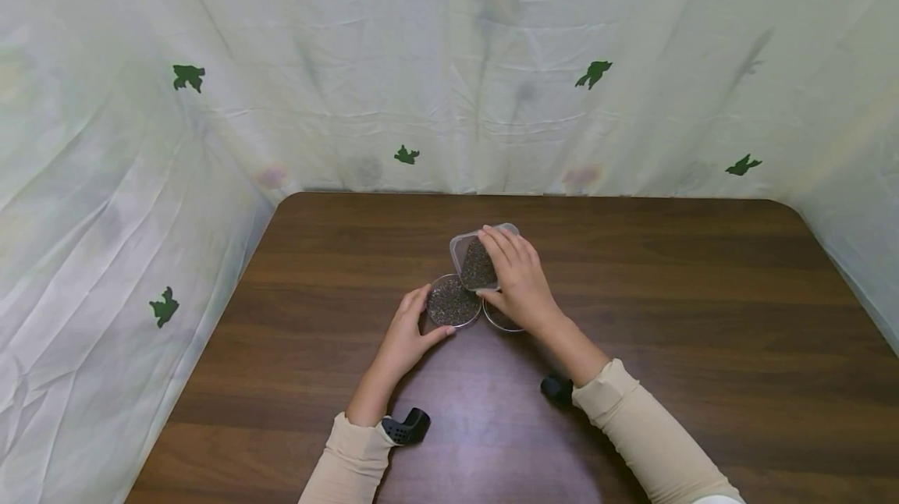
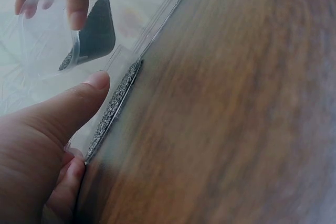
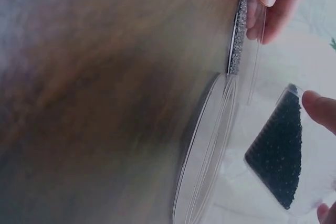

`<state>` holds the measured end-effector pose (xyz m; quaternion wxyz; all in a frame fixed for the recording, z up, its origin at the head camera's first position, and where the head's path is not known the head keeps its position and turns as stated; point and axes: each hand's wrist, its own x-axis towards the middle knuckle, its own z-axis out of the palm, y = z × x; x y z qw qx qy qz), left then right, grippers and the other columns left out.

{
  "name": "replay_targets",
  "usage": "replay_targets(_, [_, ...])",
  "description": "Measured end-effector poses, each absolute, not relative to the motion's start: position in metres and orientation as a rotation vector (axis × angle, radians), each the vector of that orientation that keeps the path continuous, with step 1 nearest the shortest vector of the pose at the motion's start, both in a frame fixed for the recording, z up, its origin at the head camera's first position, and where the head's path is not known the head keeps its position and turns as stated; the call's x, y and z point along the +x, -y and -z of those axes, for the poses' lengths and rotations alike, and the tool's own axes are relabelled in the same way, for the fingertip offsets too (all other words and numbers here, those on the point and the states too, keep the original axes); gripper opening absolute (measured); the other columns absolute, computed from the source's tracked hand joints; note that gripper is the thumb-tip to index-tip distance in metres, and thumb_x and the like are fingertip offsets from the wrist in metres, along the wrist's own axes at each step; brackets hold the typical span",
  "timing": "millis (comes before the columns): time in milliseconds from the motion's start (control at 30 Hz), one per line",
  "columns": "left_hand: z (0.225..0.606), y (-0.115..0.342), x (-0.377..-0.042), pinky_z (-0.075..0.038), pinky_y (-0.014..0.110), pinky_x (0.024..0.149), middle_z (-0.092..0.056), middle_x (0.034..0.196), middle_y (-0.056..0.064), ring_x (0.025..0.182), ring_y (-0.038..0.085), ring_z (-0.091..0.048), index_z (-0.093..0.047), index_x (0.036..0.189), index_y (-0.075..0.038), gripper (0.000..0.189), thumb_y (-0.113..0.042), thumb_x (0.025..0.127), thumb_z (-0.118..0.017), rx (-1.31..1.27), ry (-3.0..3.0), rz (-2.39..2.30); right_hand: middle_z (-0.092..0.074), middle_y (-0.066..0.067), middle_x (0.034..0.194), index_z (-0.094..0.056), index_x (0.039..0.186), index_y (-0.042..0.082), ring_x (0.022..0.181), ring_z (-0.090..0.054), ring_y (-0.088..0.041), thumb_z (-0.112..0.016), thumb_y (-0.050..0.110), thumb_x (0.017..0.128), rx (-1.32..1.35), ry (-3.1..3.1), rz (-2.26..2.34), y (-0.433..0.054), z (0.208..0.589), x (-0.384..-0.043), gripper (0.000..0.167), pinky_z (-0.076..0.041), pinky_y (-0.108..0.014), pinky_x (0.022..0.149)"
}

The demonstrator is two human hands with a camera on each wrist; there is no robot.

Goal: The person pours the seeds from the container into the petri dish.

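My left hand [image 1: 405,338] holds a clear round petri dish [image 1: 453,303] on the table, with thumb and fingers at opposite sides of its rim. A layer of dark, speckled granules [image 2: 113,111] covers the dish's bottom. Above its right edge, my right hand [image 1: 521,279] grips a clear square plastic container [image 1: 459,245] by its sides. This container is tilted toward the dish, and the dark granules [image 3: 281,148] inside have slid toward its lower corner. A second clear round dish or lid [image 3: 202,156] lies right beside the filled dish, partly hidden under my right hand in the head view.
Both dishes sit on a brown wood-grain table [image 1: 667,293]. Behind it and along the sides hangs a pale curtain [image 1: 435,59] with green leaf-like shapes. Black wrist devices show at the left cuff [image 1: 407,427] and the right cuff [image 1: 557,390].
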<state>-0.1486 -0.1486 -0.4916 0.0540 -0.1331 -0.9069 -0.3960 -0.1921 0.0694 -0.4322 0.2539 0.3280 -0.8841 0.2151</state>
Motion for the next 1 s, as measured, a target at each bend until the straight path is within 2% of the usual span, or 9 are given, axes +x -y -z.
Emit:
replay_targets(400, [0.492,0.149,-0.148,-0.031,0.044,0.097,-0.039,0.130,0.022,0.119,0.033,-0.038,-0.034,0.134,0.005,0.083,-0.031,0.072,-0.076,-0.401,2.754,1.211,-0.035,-0.014,0.137,-0.028,0.137,0.002,0.126,-0.029,-0.029,-0.086,0.025,0.056,0.748,2.400,-0.785,-0.076,0.432,-0.192,0.102,-0.025,-0.050,0.097])
replay_targets(800, [0.491,0.148,-0.148,-0.030,0.045,0.098,-0.039,0.130,0.022,0.119,0.033,-0.038,-0.035,0.134,0.005,0.082,-0.029,0.071,-0.076,-0.392,2.756,1.225,-0.036,-0.015,0.136,-0.030,0.136,0.001,0.123,-0.032,-0.030,-0.086,0.029,0.055,0.570,2.375,-1.054,-0.086,0.433,-0.191,0.103,-0.023,-0.048,0.099])
replay_targets(1000, [0.491,0.148,-0.148,-0.030,0.045,0.098,-0.039,0.130,0.022,0.119,0.033,-0.038,-0.035,0.134,0.006,0.082,-0.029,0.071,-0.076,-0.384,2.753,1.239,-0.037,-0.015,0.135,-0.031,0.137,0.003,0.123,-0.032,-0.028,-0.087,0.030,0.054,0.471,2.349,-1.161,-0.091,0.431,-0.188,0.103,-0.027,-0.046,0.098])
